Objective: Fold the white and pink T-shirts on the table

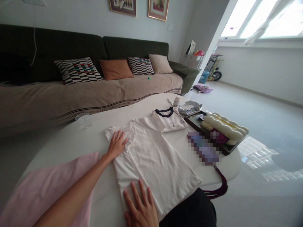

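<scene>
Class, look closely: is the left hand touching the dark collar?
Apart. The head view plainly shows the left hand at the white shirt, with a stretch of that shirt between the hand and the dark collar.

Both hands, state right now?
Left hand: open, palm down on the plain white shirt, not gripping.
Right hand: open, spread flat on the same shirt.
</scene>
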{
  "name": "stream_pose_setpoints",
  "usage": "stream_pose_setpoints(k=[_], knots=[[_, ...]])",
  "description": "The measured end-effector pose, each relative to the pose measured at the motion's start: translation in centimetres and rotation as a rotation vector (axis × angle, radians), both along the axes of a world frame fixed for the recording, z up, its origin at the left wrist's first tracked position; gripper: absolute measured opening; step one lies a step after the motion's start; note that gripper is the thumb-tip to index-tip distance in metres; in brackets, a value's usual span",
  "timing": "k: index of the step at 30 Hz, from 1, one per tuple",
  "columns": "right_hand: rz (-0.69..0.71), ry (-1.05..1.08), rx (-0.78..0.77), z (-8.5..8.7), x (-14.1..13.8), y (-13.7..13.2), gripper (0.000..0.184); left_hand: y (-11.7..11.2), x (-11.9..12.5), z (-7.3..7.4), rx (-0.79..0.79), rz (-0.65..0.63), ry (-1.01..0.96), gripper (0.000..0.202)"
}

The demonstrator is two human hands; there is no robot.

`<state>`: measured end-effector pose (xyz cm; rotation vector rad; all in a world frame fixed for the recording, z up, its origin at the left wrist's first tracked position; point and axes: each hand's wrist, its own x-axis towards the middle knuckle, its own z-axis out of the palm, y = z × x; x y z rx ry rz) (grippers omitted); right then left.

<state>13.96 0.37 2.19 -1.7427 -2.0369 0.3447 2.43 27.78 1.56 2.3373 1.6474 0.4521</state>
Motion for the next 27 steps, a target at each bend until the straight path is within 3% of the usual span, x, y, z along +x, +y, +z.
stream_pose_setpoints(k=[8,12,15,17,23,27], knots=[[-0.053,0.053,-0.060,0.2,-0.5,-0.4,0.061,1.1,0.3,1.8,-0.125,0.055,0.117,0.058],[0.080,0.053,-0.117,1.2,1.4,0.5,0.065,0.3,2.0,2.1,-0.126,0.054,0.138,0.064],[0.197,0.054,-0.161,1.8,3.3,1.3,0.069,-0.8,3.3,1.6,-0.116,0.032,0.147,0.066],[0.202,0.059,-0.186,1.8,3.8,1.5,0.071,-1.1,3.8,1.3,-0.121,0.039,0.152,0.066],[0.130,0.092,-0.177,1.3,2.0,1.0,0.070,-0.6,3.2,1.7,-0.153,0.000,0.158,0.065],[0.164,0.147,-0.182,2.1,1.3,1.1,0.069,-0.3,2.9,2.7,-0.190,-0.006,0.141,0.063]])
